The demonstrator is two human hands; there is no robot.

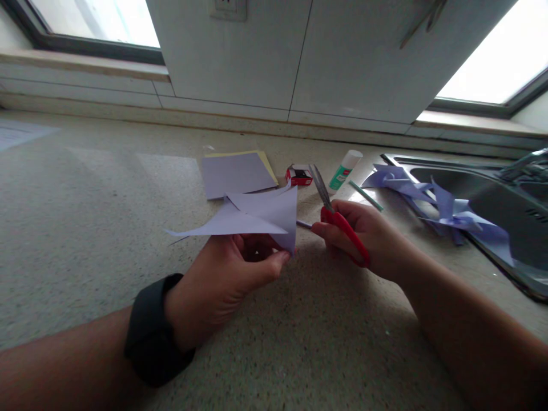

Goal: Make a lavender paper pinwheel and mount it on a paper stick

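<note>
The left hand [222, 274] is pinching a cut lavender paper [257, 217] while the right hand [363, 234] is gripping shut red scissors [338, 220]; holding the sheet taut would be aiding cleaner cuts.

A speckled countertop [85, 228] meets a grey panelled wall [265, 57] between 2 bright windows [94, 20].

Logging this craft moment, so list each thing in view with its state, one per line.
Folded lilac paper sheet: held up, creased.
Left hand: pinching the sheet.
Red-handled metal scissors: blades shut, pointing up.
Right hand: gripping the scissors.
White glue stick: lying capped.
Lilac paper pinwheels: lying at the sink edge.
</note>
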